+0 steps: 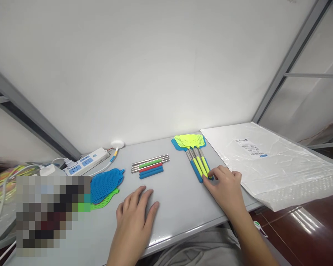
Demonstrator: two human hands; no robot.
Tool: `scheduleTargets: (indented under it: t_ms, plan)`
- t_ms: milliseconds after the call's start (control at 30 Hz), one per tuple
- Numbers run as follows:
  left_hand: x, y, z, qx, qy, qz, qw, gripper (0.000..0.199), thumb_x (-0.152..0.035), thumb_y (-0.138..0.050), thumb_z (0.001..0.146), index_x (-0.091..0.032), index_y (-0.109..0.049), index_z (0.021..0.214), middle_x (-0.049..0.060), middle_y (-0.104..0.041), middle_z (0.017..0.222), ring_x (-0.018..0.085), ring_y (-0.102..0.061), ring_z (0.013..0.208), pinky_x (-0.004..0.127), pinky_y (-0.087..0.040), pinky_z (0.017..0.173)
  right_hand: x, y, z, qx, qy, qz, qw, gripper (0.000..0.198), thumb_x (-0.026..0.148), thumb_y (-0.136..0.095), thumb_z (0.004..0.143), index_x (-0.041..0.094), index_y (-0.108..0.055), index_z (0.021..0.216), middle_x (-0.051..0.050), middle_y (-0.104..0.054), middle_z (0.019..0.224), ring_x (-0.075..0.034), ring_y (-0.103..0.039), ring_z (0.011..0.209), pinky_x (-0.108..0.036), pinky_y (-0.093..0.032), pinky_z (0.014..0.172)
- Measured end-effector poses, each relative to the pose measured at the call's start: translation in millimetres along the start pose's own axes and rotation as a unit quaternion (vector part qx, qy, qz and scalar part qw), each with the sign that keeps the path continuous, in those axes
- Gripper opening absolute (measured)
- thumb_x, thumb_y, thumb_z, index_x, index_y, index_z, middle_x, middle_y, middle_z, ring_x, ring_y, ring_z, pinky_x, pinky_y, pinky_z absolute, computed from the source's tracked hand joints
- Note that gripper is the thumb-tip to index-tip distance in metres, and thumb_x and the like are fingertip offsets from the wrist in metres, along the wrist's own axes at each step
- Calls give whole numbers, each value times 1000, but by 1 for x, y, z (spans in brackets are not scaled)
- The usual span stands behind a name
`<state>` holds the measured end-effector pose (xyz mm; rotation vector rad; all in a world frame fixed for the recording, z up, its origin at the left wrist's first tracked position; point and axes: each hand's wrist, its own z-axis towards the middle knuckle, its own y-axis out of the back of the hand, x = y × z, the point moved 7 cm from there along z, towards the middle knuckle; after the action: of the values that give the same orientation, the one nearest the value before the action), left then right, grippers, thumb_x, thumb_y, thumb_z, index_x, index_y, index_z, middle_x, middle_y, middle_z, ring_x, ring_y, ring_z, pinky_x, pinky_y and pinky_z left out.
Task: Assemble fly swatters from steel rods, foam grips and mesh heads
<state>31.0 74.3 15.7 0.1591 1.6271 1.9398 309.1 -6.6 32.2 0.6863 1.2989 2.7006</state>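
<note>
My left hand (136, 218) lies on the grey table with its fingers spread, holding nothing. Beyond its fingertips are several metal rods (150, 159) and loose handle grips: a green grip (150, 163), a red grip (151, 167) and blue grips (151, 172). To its left lie blue fly swatter heads (107, 184), partly over a green swatter head (107, 201). My right hand (224, 184) is closed with thumb and fingertips around the handle ends of a fanned row of fly swatters (197, 160). These have yellow and blue heads and handles; the fingers hide the rightmost handle's tip.
A white bubble mailer (255, 162) with a label covers the table's right side. At the left are a power strip (87, 162) with plugs and cables, and a white round device (117, 143). A white panel (161, 74) stands behind the table. One area at lower left is blurred out.
</note>
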Motion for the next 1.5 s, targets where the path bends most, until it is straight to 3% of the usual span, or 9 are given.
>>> scheduleTargets:
  t_ms: [233, 500, 767, 1033, 1200, 1300, 1333, 1433, 1500]
  plan:
    - [2, -1, 2, 7, 7, -3, 1000, 39, -45, -42, 96, -29, -60, 126, 7, -53, 140, 31, -44, 128, 54, -34, 103, -1, 3, 1, -9, -10, 4, 1000, 20, 34, -59, 86, 21, -56, 71, 1, -61, 71, -17, -56, 71, -36, -22, 77]
    - [1, 0, 1, 3, 3, -5, 1000, 39, -45, -43, 95, -28, -61, 125, 9, -54, 139, 31, -46, 126, 54, -34, 102, -1, 3, 2, -20, -25, 43, 999, 16, 36, -59, 85, 21, -60, 91, 2, -61, 71, -17, -57, 68, -34, -25, 75]
    - [-1, 1, -2, -10, -1, -3, 1000, 35, -43, -43, 96, -29, -62, 123, 8, -55, 138, 30, -46, 127, 53, -34, 103, 37, 15, -9, -49, 58, 141, 987, 14, 28, -53, 93, 21, -59, 83, 5, -48, 61, -14, -48, 57, -34, -32, 72]
    - [-14, 14, 0, 15, 18, -41, 999, 39, -40, -41, 98, -27, -54, 132, 8, -44, 150, 29, -36, 138, 51, -34, 108, 101, -6, -14, 141, 198, 180, 953, 17, 32, -51, 96, 24, -60, 84, 1, -58, 68, -17, -55, 64, -34, -37, 70]
    - [-18, 13, 7, 53, 35, -61, 996, 49, -41, -40, 97, -26, -44, 144, 5, -24, 162, 33, -14, 149, 58, -26, 114, 114, -2, 28, 153, 236, 153, 947, 23, 45, -51, 93, 27, -63, 87, -1, -63, 70, -19, -58, 63, -33, -40, 63]
    - [-14, 8, 6, 68, 40, -77, 994, 53, -43, -40, 97, -25, -40, 147, 5, -24, 162, 33, -9, 150, 59, -22, 116, 121, -16, 60, 214, 227, 75, 947, 27, 50, -50, 91, 27, -65, 88, -2, -67, 75, -21, -61, 64, -33, -40, 59]
    - [-12, 7, 5, 65, 40, -81, 994, 52, -44, -39, 97, -25, -41, 146, 5, -25, 161, 33, -10, 150, 59, -22, 116, 125, -25, 70, 250, 228, 47, 940, 28, 50, -48, 91, 27, -66, 92, -3, -69, 78, -22, -62, 66, -32, -40, 58]
    - [-8, 7, 2, 45, 42, -88, 994, 47, -46, -37, 98, -25, -48, 139, 5, -31, 159, 31, -19, 148, 57, -23, 116, 143, -59, 88, 383, 264, 5, 885, 33, 42, -37, 96, 27, -66, 100, -4, -71, 89, -21, -65, 72, -31, -43, 60]
    - [-7, 8, 1, 31, 48, -92, 994, 43, -46, -38, 98, -26, -52, 133, 6, -34, 158, 31, -24, 146, 56, -25, 115, 156, -80, 101, 416, 288, -9, 862, 34, 35, -34, 95, 25, -66, 96, -6, -71, 91, -21, -65, 75, -31, -44, 64]
